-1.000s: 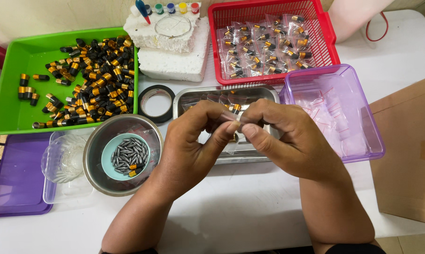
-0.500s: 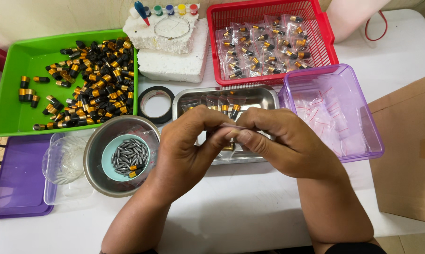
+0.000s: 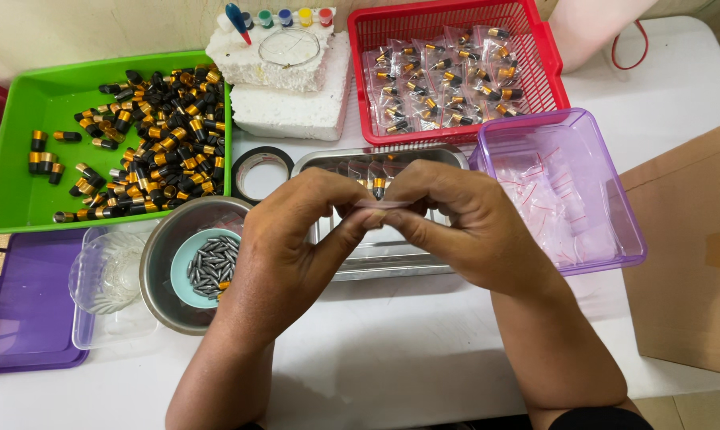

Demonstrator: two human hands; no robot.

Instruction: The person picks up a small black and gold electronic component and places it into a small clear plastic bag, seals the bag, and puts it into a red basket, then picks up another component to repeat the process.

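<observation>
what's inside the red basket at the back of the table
The red basket holds many small clear bags, each with a small dark-and-gold piece inside. Whatever lies beneath the top layer of bags is covered.

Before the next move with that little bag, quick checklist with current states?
1. Both hands on the small clear bag: ok, left hand and right hand pinch it together.
2. Bag over the steel tray: ok.
3. Bag sealed: cannot tell, fingers cover it.
4. Piece inside bag: cannot tell.
5. Red basket holds filled bags: ok.
6. Purple box holds empty bags: ok.
</observation>
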